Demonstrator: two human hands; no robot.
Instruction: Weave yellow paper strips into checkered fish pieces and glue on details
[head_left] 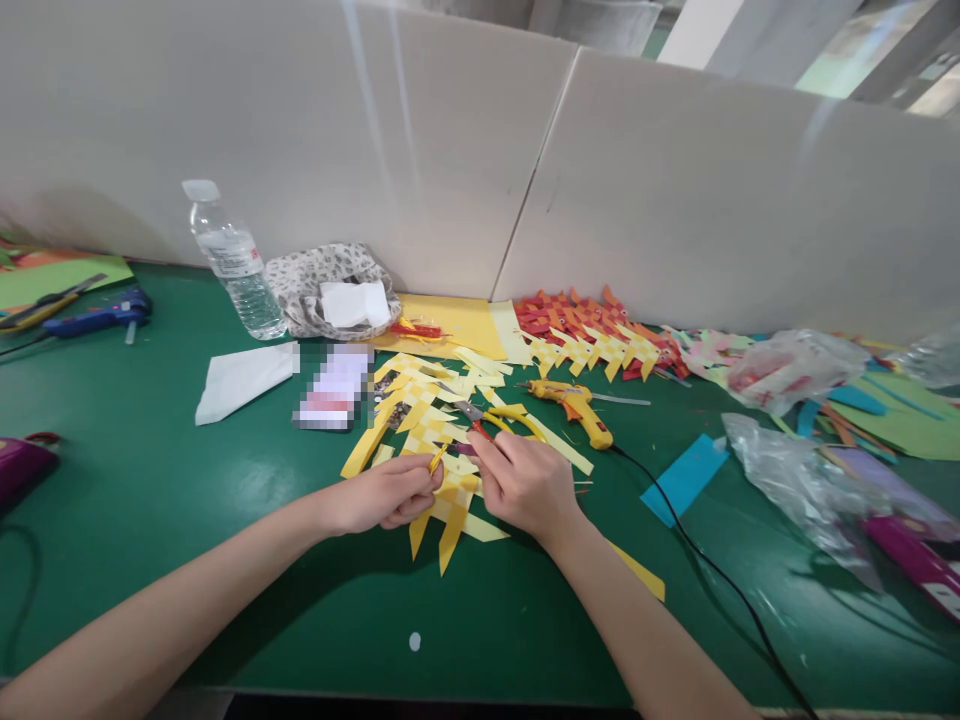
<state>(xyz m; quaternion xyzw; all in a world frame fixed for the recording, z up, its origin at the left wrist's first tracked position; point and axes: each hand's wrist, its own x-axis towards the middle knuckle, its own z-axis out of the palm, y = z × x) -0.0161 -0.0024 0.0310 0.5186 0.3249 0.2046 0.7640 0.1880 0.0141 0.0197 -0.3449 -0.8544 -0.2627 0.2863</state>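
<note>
My left hand point(401, 492) is closed in a pinch on a small yellow strip point(437, 459), which pokes up from the fingertips. My right hand point(529, 485) faces it with thumb and fingers closed together; a small dark purplish piece point(465, 450) shows at its fingertips, too small to name. Just beyond the right hand lies a cutting tool with yellow handles point(521, 418) and a bit of red by the knuckles. Under and around both hands spread woven yellow paper strips point(424, 405). To the right rests a yellow hot glue gun point(574, 405) with a black cord.
A water bottle point(236, 265), a patterned cloth pouch point(330, 285) and a phone point(335, 388) stand or lie at the back left. Red-orange woven paper pieces point(574, 315) sit by the partition. Plastic bags point(802, 480) and a blue strip point(686, 480) lie right.
</note>
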